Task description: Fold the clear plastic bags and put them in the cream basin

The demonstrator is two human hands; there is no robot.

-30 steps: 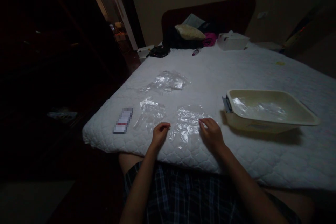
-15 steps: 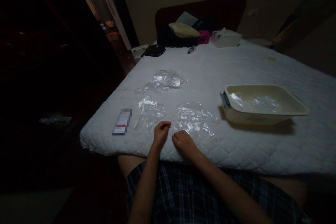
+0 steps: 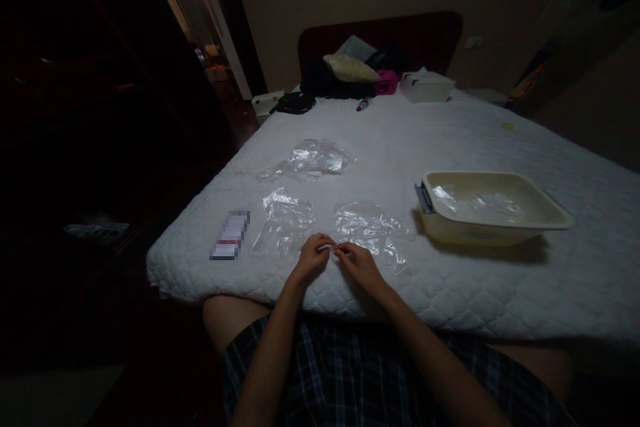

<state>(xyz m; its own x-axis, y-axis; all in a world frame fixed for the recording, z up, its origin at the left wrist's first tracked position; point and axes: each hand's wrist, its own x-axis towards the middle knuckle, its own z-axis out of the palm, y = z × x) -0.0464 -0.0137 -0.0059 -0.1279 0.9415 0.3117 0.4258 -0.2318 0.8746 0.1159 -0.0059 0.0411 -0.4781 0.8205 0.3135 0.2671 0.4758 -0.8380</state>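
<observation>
Curling at crinkled plastic film point(image 3: 371, 219) are left hand point(image 3: 313, 257) and right hand point(image 3: 361, 265); grip unclear.

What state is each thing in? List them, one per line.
Left hand: fingers curled, hold unclear
Right hand: fingers curled, hold unclear
Right plastic: spread, wrinkled
Left plastic: crumpled
Far plastic: crumpled
Tub: uncovered, clear plastic inside
Phone: lying flat, screen blurred
Doorway: open, lit beyond

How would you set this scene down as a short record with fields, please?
left hand: curled, close to the right hand
right hand: near crumpled clear plastic
grip: too small to tell for both hands
tub: on the bed, right of both hands, shiny film inside
white box: towards the bed's far end
light: dim
</observation>
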